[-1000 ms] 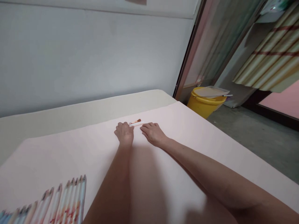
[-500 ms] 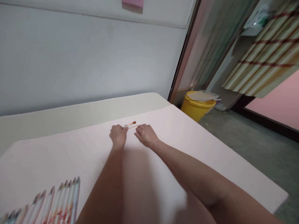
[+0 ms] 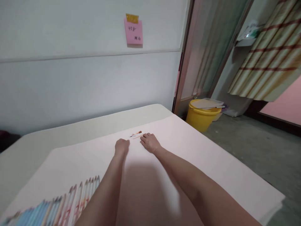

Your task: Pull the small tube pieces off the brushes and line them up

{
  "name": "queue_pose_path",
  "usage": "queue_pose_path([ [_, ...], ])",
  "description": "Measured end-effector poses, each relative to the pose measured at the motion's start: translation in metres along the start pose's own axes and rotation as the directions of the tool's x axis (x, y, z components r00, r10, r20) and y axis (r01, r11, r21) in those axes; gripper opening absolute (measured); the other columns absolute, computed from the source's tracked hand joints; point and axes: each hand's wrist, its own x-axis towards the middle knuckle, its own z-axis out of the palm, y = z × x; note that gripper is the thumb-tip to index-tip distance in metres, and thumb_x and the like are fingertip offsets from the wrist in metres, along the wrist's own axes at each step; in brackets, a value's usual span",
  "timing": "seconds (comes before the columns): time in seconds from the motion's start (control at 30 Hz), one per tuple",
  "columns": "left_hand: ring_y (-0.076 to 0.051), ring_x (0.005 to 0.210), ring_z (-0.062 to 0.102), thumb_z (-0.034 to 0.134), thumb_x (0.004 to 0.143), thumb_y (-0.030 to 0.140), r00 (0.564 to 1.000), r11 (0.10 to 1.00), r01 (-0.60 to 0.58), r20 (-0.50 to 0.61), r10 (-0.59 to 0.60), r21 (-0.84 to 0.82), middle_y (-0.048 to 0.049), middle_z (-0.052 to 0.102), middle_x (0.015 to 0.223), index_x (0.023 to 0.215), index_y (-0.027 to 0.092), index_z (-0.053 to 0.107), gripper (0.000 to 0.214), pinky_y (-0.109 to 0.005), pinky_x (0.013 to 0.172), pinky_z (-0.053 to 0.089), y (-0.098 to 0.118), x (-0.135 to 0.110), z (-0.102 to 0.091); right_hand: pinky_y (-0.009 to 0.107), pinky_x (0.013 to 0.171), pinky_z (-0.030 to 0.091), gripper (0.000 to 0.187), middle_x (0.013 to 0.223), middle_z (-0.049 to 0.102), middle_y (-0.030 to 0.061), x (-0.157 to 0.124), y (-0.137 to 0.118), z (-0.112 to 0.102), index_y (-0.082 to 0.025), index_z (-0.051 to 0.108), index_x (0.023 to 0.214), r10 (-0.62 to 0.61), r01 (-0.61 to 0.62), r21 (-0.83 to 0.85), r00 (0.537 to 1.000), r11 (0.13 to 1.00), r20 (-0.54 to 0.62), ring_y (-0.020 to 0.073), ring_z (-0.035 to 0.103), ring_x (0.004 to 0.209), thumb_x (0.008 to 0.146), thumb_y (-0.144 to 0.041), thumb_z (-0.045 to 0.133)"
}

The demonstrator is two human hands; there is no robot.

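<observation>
My left hand [image 3: 122,146] rests on the pale pink paper [image 3: 192,157], its fingers curled and their tips hidden; whether anything is inside cannot be seen. Just to its right lies a slim white pen-like stick [image 3: 134,136] with a dark tip, apart from that hand. Behind the stick is a short piece with a brown-orange end [image 3: 139,132], too small to name. A thin pale orange stick [image 3: 137,137] reaches toward my right hand [image 3: 150,143]. That hand lies palm down with fingers spread, the fingertips at or close to the stick's right end.
Several coloured pens [image 3: 78,201] lie in a row at the lower left, partly behind my left forearm. The white table [image 3: 94,125] stands against a pale wall carrying a pink note [image 3: 134,33]. A yellow bucket [image 3: 198,119] stands on the floor beyond the right edge.
The view has tilted up, bringing the whole pink note into sight. My left hand has come off the white stick, leaving its dark tip exposed. The right hand stays near the orange stick.
</observation>
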Motion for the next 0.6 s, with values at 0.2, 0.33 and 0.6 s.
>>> queue_pose_path([
  [0.2, -0.017, 0.089, 0.06, 0.051, 0.078, 0.028, 0.976, 0.985, -0.144, 0.152, 0.157, -0.096, -0.0074, 0.066, 0.097, 0.094, 0.016, 0.064, 0.024, -0.025, 0.078, 0.042, -0.011, -0.131, -0.012, 0.035, 0.085, 0.033, 0.031, 0.109, 0.058, 0.0124, 0.0, -0.005, -0.011, -0.015, 0.062, 0.101, 0.007, -0.009, 0.032, 0.997, 0.999, 0.077, 0.0234, 0.045, 0.104, 0.095, -0.026, 0.034],
  [0.33, -0.019, 0.091, 0.06, 0.051, 0.072, 0.025, 0.869, 0.98, -0.192, 0.456, 0.193, -0.048, -0.0054, 0.064, 0.1, 0.095, 0.02, 0.063, 0.027, -0.027, 0.078, 0.042, -0.031, -0.22, -0.019, 0.033, 0.079, 0.037, 0.028, 0.106, 0.059, 0.0165, -0.002, -0.015, -0.021, -0.011, 0.063, 0.099, 0.053, -0.06, 0.039, 0.987, 0.997, 0.153, 0.024, 0.05, 0.101, 0.088, -0.009, 0.038],
  [0.6, -0.022, 0.105, 0.055, 0.046, 0.076, 0.028, 0.795, 0.977, -0.211, 0.585, 0.162, 0.017, -0.0081, 0.059, 0.116, 0.11, 0.02, 0.057, 0.037, -0.032, 0.09, 0.038, -0.063, -0.308, -0.092, 0.028, 0.069, 0.038, 0.027, 0.101, 0.063, 0.0123, -0.045, -0.071, -0.047, -0.015, 0.064, 0.096, 0.153, -0.174, 0.047, 0.944, 0.984, 0.292, 0.0201, 0.058, 0.087, 0.084, -0.009, 0.041],
])
